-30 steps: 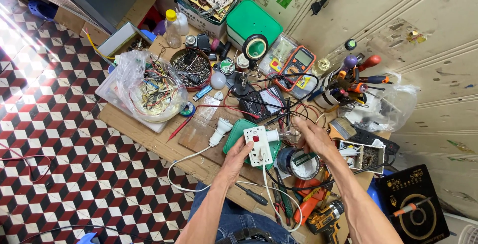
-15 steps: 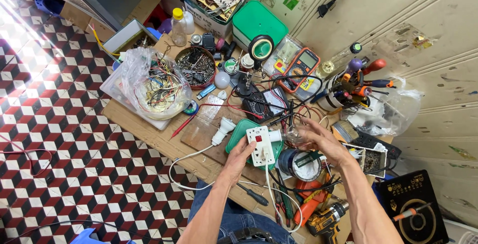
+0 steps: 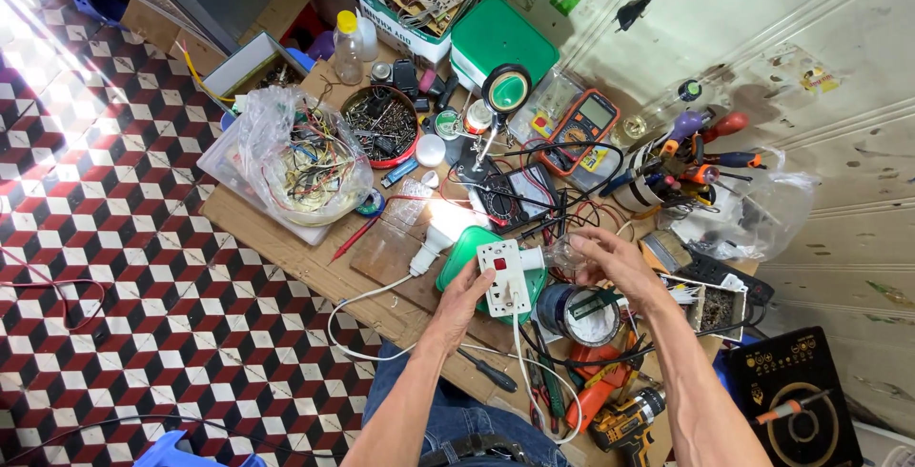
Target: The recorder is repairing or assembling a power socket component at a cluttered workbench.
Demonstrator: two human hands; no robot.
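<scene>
Holding: the left hand [image 3: 464, 288] is gripping the left edge of a white plastic socket box [image 3: 503, 278], thumb and fingers closed around its side, at centre frame.
Socket box: it is lying as a flat rectangle with a small red switch, resting over a green plastic lid [image 3: 464, 255]; a white cord [image 3: 381, 288] is trailing from it toward the lower left.
Right hand: the right hand [image 3: 610, 259] is pinching a clear glass bulb [image 3: 564, 253] between curled fingertips, just right of the socket box.
Bulb: its white base is sitting against the box's right side; the glass is looking smooth and see-through.
Arms: both bare forearms are reaching up from the bottom edge, the right one angling in from the lower right.
Lamp: a white bulb [image 3: 448, 224] is glowing just left of and above the box.
Bench: a worn wooden table [image 3: 286, 248] is running diagonally across the frame.
Upper left: a crinkled clear bag of coloured wires [image 3: 300, 157] is sitting beside a round tin of metal screws [image 3: 379, 124].
Upper centre: an orange meter [image 3: 583, 126] is lying beside a green box [image 3: 502, 43].
Lower right: a yellow drill [image 3: 624, 421] is lying near the edge.
Floor: glossy tiles [image 3: 124, 267] in red, black and white cubes are filling the left.
</scene>
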